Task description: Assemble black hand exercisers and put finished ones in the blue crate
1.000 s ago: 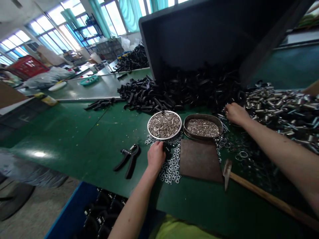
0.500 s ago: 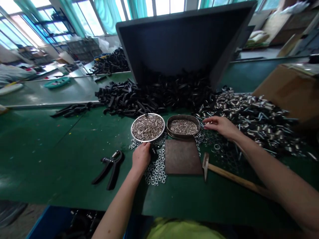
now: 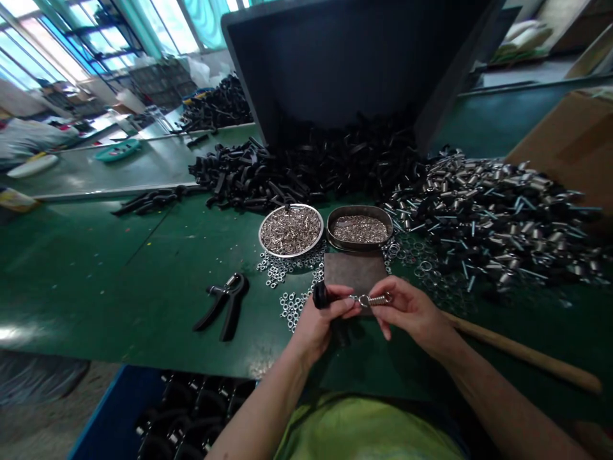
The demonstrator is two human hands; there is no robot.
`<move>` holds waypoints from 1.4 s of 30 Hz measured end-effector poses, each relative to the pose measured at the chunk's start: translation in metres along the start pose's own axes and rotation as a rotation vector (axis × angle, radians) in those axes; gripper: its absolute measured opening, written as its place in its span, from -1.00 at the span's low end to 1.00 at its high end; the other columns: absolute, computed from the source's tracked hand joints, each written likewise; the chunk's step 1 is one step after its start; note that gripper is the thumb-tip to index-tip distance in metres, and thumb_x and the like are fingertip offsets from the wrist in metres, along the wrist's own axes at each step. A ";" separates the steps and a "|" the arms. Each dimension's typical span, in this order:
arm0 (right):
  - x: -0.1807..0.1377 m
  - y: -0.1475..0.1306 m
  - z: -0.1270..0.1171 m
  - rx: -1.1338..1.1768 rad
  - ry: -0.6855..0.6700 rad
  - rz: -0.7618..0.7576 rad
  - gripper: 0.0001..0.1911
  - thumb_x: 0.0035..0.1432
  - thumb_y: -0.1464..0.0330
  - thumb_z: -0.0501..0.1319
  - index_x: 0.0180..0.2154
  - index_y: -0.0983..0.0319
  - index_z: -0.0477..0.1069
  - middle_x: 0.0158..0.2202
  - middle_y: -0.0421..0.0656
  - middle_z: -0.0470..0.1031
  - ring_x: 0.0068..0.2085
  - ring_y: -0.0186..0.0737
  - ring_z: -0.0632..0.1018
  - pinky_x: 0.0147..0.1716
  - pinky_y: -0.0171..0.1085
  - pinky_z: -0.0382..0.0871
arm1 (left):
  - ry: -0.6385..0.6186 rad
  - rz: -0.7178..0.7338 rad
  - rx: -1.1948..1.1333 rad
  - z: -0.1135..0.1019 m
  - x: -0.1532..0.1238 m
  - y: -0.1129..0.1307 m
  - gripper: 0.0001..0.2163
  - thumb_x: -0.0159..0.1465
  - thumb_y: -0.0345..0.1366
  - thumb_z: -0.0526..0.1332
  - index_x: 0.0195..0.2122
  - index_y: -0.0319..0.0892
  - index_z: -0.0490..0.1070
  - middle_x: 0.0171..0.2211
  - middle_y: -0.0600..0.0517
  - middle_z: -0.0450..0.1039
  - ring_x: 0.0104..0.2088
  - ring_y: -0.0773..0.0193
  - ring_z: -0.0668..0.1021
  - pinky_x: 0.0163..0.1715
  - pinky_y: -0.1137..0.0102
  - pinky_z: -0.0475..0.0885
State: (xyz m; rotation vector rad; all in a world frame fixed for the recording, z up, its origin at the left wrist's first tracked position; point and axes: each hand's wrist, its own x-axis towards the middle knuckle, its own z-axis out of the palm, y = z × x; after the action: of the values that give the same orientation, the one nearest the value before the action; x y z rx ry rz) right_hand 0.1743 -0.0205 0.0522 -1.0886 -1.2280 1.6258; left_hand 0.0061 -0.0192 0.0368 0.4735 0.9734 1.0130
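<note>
Both hands meet low over the near edge of the green table (image 3: 119, 300). My left hand (image 3: 320, 322) is closed round a small black part (image 3: 320, 296). My right hand (image 3: 412, 312) pinches a short silver spring with a ring end (image 3: 376, 299), its left tip touching my left thumb. Behind them lies a brown metal plate (image 3: 353, 269), partly covered by my fingers. Loose silver nuts (image 3: 291, 303) are scattered just left of my left hand.
A round dish of silver pins (image 3: 290, 230) and a dark tin of small bits (image 3: 359, 228) sit behind the plate. An assembled black hand gripper (image 3: 226, 305) lies left. A tipped black bin (image 3: 345, 64) spills black handles; springs (image 3: 498, 217) heap right. A hammer handle (image 3: 522, 352) lies right.
My right hand left the pile at the right and came in toward me with a spring. My left hand lifted off the nuts with the black part, and both hands met.
</note>
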 end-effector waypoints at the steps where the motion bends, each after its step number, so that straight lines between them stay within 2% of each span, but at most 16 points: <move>1: -0.002 0.001 0.002 0.010 -0.005 0.026 -0.72 -0.04 0.24 0.32 -0.30 0.21 0.31 -0.53 -0.31 0.35 -0.62 -0.42 0.40 -0.69 -0.39 0.31 | 0.006 0.009 -0.019 0.001 -0.002 -0.002 -0.72 -0.12 -0.42 0.43 -0.37 -0.27 0.43 -0.49 0.04 0.49 -0.44 0.34 0.57 -0.30 0.44 0.47; 4: -0.004 0.004 0.005 0.013 -0.010 0.107 -0.70 0.00 0.20 0.29 -0.28 0.22 0.30 -0.58 -0.33 0.34 -0.67 -0.44 0.35 -0.74 -0.41 0.25 | -0.005 0.048 0.000 0.001 -0.003 -0.007 -0.76 -0.10 -0.40 0.42 -0.40 -0.26 0.44 -0.47 0.05 0.51 -0.42 0.35 0.56 -0.31 0.46 0.46; 8: -0.004 0.008 0.008 0.058 0.023 0.153 -0.72 0.05 0.17 0.25 -0.35 0.22 0.28 -0.58 -0.33 0.32 -0.64 -0.46 0.34 -0.73 -0.44 0.22 | -0.022 0.156 0.193 -0.003 -0.003 -0.011 -0.80 -0.05 -0.35 0.41 -0.40 -0.24 0.48 -0.46 0.05 0.51 -0.42 0.35 0.53 -0.32 0.45 0.41; 13: 0.001 0.012 0.011 0.156 0.067 0.249 -0.70 0.05 0.12 0.22 -0.36 0.20 0.25 -0.68 -0.40 0.20 -0.74 -0.51 0.16 -0.82 -0.48 -0.01 | -0.051 0.251 0.386 -0.006 -0.005 -0.008 -0.85 0.00 -0.31 0.38 -0.41 -0.21 0.50 -0.42 0.05 0.52 -0.38 0.32 0.51 -0.29 0.43 0.39; 15: 0.003 0.011 0.009 0.176 0.076 0.275 -0.68 0.04 0.10 0.21 -0.34 0.21 0.26 -0.67 -0.39 0.21 -0.73 -0.50 0.16 -0.81 -0.47 0.00 | -0.057 0.294 0.457 -0.007 -0.005 -0.005 -0.89 0.00 -0.34 0.36 -0.42 -0.20 0.50 -0.40 0.03 0.53 -0.36 0.30 0.52 -0.28 0.42 0.39; 17: 0.004 0.010 0.005 0.057 0.071 0.238 -0.67 0.03 0.11 0.21 -0.29 0.21 0.29 -0.63 -0.34 0.28 -0.69 -0.45 0.26 -0.75 -0.42 0.14 | -0.058 0.347 0.539 -0.007 -0.004 -0.004 -0.93 0.03 -0.36 0.33 -0.43 -0.19 0.51 -0.37 0.02 0.54 -0.33 0.28 0.53 -0.25 0.40 0.39; 19: 0.005 0.007 0.001 -0.228 0.081 0.144 -0.72 0.05 0.17 0.21 -0.25 0.21 0.35 -0.57 -0.28 0.37 -0.60 -0.36 0.39 -0.63 -0.35 0.27 | -0.026 0.376 0.605 -0.007 -0.001 -0.007 -0.94 0.05 -0.36 0.30 -0.42 -0.19 0.51 -0.39 0.02 0.53 -0.35 0.28 0.52 -0.27 0.40 0.39; 22: 0.005 0.002 -0.005 -0.675 0.151 -0.018 -0.84 0.06 0.29 0.18 -0.28 0.16 0.43 -0.44 -0.20 0.51 -0.39 -0.22 0.52 -0.41 -0.27 0.34 | 0.017 0.276 0.574 -0.004 0.002 -0.016 -0.90 0.06 -0.33 0.30 -0.39 -0.21 0.49 -0.48 0.04 0.48 -0.44 0.32 0.49 -0.37 0.42 0.39; 24: 0.005 -0.002 -0.007 -0.816 0.186 -0.087 -0.88 0.06 0.33 0.18 -0.31 0.13 0.44 -0.37 -0.19 0.55 -0.32 -0.17 0.55 -0.34 -0.24 0.33 | 0.003 0.143 0.420 0.000 0.003 -0.023 -0.84 0.06 -0.28 0.31 -0.37 -0.24 0.46 -0.50 0.05 0.43 -0.49 0.36 0.46 -0.46 0.47 0.37; 28: 0.003 -0.012 -0.008 -0.824 0.182 -0.144 -0.90 0.08 0.31 0.17 -0.31 0.11 0.43 -0.36 -0.20 0.57 -0.35 -0.19 0.55 -0.36 -0.26 0.33 | -0.047 -0.153 -0.008 0.007 0.005 -0.032 -0.74 -0.02 -0.28 0.38 -0.36 -0.26 0.37 -0.55 0.12 0.29 -0.64 0.55 0.26 -0.70 0.64 0.13; 31: -0.001 -0.021 -0.005 -0.763 0.152 -0.165 -0.88 0.11 0.30 0.15 -0.27 0.12 0.42 -0.37 -0.21 0.56 -0.37 -0.23 0.55 -0.37 -0.29 0.35 | -0.074 -0.321 -0.170 0.011 0.008 -0.034 -0.72 -0.07 -0.35 0.39 -0.40 -0.26 0.32 -0.59 0.18 0.16 -0.67 0.59 0.15 -0.73 0.68 0.00; 33: -0.002 -0.025 -0.003 -0.743 0.135 -0.179 -0.88 0.12 0.31 0.15 -0.27 0.12 0.41 -0.38 -0.22 0.55 -0.38 -0.25 0.55 -0.38 -0.30 0.35 | -0.088 -0.352 -0.193 0.015 0.009 -0.035 -0.73 -0.08 -0.39 0.38 -0.41 -0.25 0.31 -0.60 0.18 0.13 -0.66 0.60 0.15 -0.73 0.68 -0.01; 37: -0.002 -0.025 -0.001 -0.802 0.119 -0.197 -0.89 0.12 0.34 0.14 -0.29 0.12 0.42 -0.37 -0.22 0.54 -0.36 -0.25 0.54 -0.32 -0.28 0.34 | -0.128 -0.325 -0.156 0.022 0.010 -0.037 -0.73 -0.12 -0.43 0.35 -0.41 -0.24 0.30 -0.62 0.20 0.10 -0.66 0.58 0.13 -0.72 0.66 -0.01; 42: -0.003 -0.017 -0.001 -0.973 0.106 -0.174 -0.89 0.10 0.34 0.16 -0.30 0.13 0.44 -0.31 -0.17 0.53 -0.25 -0.16 0.52 -0.24 -0.20 0.32 | -0.217 -0.221 0.077 0.024 0.006 -0.037 -0.77 -0.10 -0.38 0.35 -0.45 -0.23 0.30 -0.64 0.21 0.10 -0.65 0.55 0.14 -0.69 0.60 -0.01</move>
State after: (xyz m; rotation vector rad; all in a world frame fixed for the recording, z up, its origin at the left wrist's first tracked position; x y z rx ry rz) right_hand 0.1777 -0.0192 0.0689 -1.5379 -2.0430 0.7781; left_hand 0.0460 -0.0295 0.0200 0.5159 0.8505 0.7113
